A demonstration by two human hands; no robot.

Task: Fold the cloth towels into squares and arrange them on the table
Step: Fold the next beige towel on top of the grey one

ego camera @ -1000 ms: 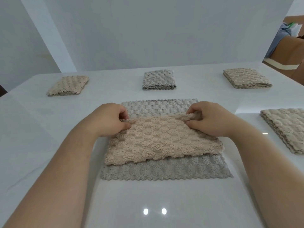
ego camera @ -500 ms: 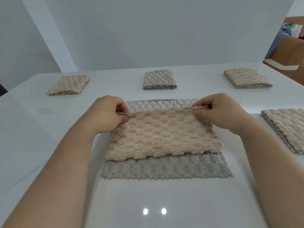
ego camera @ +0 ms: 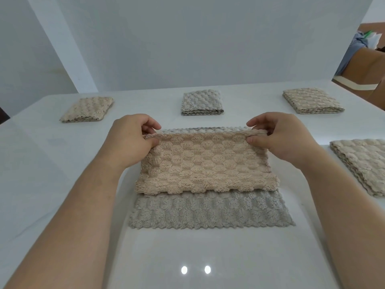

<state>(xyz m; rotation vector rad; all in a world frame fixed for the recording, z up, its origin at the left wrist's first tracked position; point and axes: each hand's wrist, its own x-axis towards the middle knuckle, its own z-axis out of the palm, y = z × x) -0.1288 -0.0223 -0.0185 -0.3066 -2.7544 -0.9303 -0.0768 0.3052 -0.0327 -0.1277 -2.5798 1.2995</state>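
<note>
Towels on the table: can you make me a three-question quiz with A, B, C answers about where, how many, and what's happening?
1. Where is the grey folded towel?
A. far middle
B. near left
C. on the floor

2. How many folded towels lie along the far edge of the table?
A. one
B. three
C. six

3. The beige towel is:
A. rolled up
B. hanging off the table
C. pinched at its far corners

Answers:
A, it sits between two beige ones.
B, three in a row.
C, left hand and right hand each grip a corner.
</note>
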